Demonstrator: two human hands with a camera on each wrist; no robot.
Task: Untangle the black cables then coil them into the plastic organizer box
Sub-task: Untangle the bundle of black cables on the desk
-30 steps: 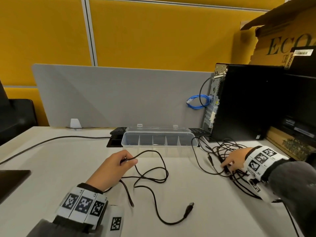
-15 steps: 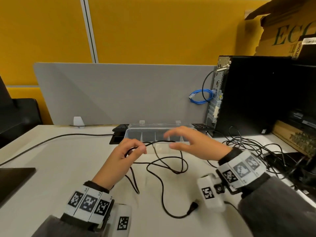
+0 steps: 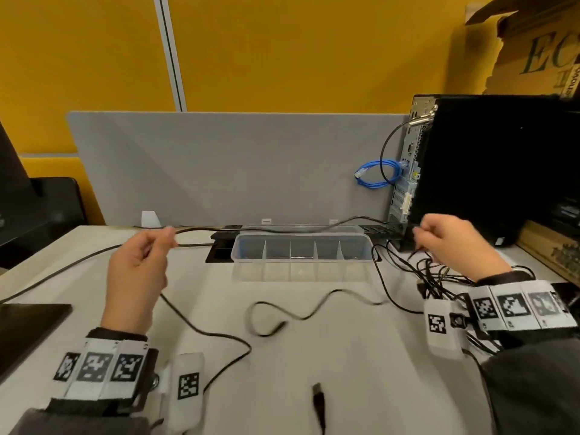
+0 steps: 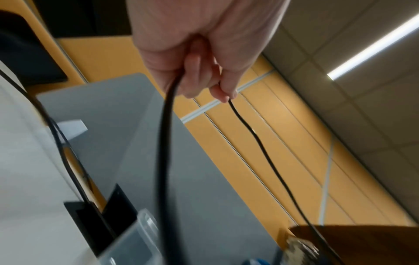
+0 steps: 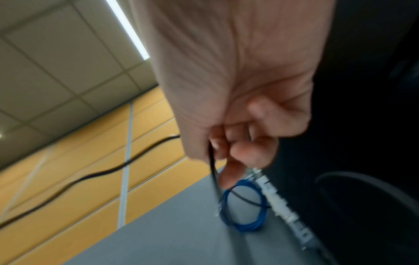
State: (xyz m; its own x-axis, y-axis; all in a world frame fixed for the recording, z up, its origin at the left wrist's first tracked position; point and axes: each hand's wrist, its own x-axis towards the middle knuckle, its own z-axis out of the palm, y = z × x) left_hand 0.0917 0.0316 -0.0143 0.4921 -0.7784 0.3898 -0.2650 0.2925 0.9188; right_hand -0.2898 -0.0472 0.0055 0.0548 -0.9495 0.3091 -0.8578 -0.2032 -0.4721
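Left hand (image 3: 138, 271) and right hand (image 3: 455, 243), raised and wide apart, each pinch one black cable (image 3: 282, 229) stretched above the clear box (image 3: 298, 265).

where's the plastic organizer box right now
In the head view the plastic organizer box sits centre-back on the desk, against the grey divider, between both raised hands, left of the cable tangle.
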